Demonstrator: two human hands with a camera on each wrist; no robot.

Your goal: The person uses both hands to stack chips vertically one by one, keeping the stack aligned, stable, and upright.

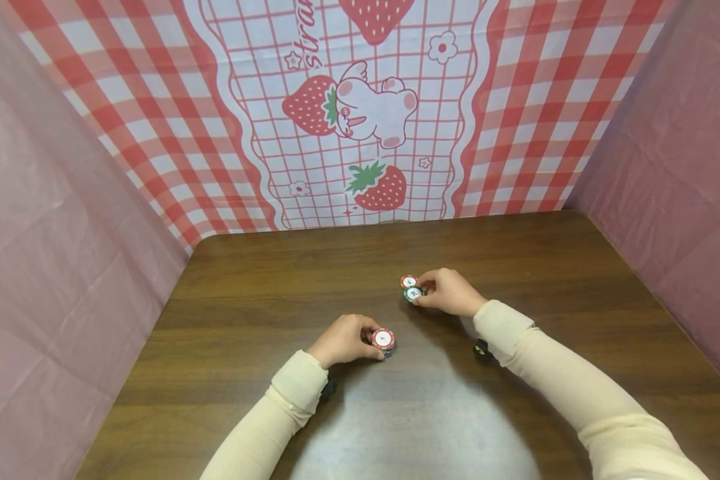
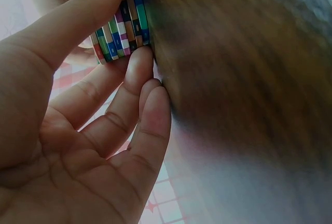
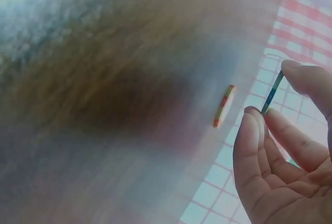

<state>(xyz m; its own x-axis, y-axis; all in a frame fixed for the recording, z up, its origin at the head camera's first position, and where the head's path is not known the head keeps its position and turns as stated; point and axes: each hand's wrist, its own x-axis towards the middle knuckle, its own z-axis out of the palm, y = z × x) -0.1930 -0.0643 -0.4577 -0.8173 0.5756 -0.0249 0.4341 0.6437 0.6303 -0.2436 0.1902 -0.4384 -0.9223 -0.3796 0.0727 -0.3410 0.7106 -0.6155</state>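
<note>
Near the middle of the table, my left hand (image 1: 349, 340) grips a short stack of poker chips (image 2: 120, 32) between thumb and fingers. A red-edged chip marked 5 (image 1: 383, 339) tops that stack in the head view; chips in several colours show along its side in the left wrist view. Farther back and to the right, my right hand (image 1: 452, 292) pinches a single green poker chip (image 3: 273, 92) by its edges, thumb opposite fingers. A red poker chip (image 1: 409, 281) lies on the table just behind the green one, which overlaps it in the head view.
The brown wooden table (image 1: 246, 287) ends at a hanging cloth (image 1: 360, 120) with strawberries and red checks. Pink curtains (image 1: 48, 267) close off both sides. A small dark wrist camera (image 1: 483, 349) sits under the right cuff.
</note>
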